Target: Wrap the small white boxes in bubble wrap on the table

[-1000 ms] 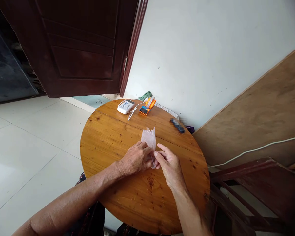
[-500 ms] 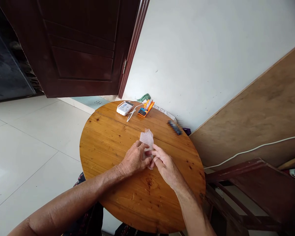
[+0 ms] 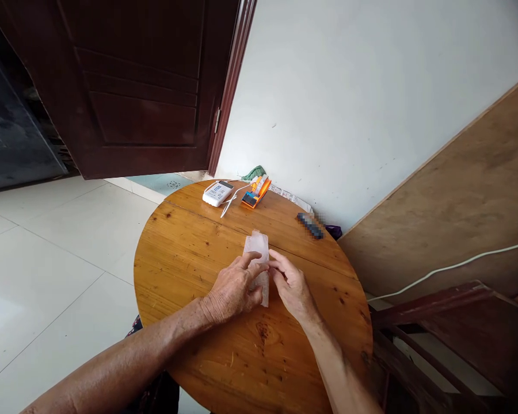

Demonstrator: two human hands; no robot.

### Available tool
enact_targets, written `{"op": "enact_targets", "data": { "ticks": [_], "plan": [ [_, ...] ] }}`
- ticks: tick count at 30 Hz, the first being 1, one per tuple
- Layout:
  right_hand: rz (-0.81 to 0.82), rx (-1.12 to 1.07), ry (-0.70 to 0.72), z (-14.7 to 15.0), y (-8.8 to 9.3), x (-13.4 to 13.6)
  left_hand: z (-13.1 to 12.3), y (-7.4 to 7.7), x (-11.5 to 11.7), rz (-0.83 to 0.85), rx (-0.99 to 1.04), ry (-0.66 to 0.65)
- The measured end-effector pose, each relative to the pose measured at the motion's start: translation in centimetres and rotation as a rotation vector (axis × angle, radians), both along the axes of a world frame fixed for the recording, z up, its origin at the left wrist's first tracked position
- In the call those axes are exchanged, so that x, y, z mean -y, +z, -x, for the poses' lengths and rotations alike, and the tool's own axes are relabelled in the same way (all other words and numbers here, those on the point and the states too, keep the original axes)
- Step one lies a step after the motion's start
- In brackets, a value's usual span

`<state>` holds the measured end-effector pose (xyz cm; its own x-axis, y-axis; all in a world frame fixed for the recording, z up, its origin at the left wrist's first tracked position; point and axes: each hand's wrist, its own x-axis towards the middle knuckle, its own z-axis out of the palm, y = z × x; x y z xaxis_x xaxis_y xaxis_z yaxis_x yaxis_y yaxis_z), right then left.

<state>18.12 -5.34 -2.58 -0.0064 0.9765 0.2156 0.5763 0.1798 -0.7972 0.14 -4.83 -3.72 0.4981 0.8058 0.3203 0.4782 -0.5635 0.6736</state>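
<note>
A thin whitish translucent packet or sheet lies lengthwise near the middle of the round wooden table. Resting over its left side is my left hand, fingers apart and spread across the surface. My right hand is at the packet's right edge, its thumb and fingers curved close to that edge. Whether the right fingertips pinch the edge is too small to tell. The packet's lower part is partly covered by my left hand.
At the table's far side are a white device with a white cable, an orange tape dispenser and a dark, blurred-out object. A green item lies by the wall. A dark wooden chair-like piece stands at right.
The packet now looks flatter and straighter, with more of its lower end showing. My left hand has shifted slightly left, and my right hand's fingers have drawn back to the packet's edge.
</note>
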Motion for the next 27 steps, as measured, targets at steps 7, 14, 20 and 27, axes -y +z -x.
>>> {"op": "enact_targets", "data": {
  "ticks": [7,14,20,27],
  "plan": [
    [-0.028,-0.039,-0.081,-0.8,-0.1,-1.6,0.2,0.4,-0.2,-0.087,-0.072,-0.046],
    [0.321,-0.244,-0.209,-1.1,0.3,-4.7,0.0,0.5,0.0,-0.064,-0.077,-0.042],
    [0.359,-0.298,-0.054,0.3,0.1,-7.7,0.1,0.3,-0.1,-0.042,-0.055,-0.049],
    [0.257,-0.307,-0.038,0.3,-0.3,-7.6,0.2,1.8,0.1,0.048,-0.089,-0.045]
  ]
}}
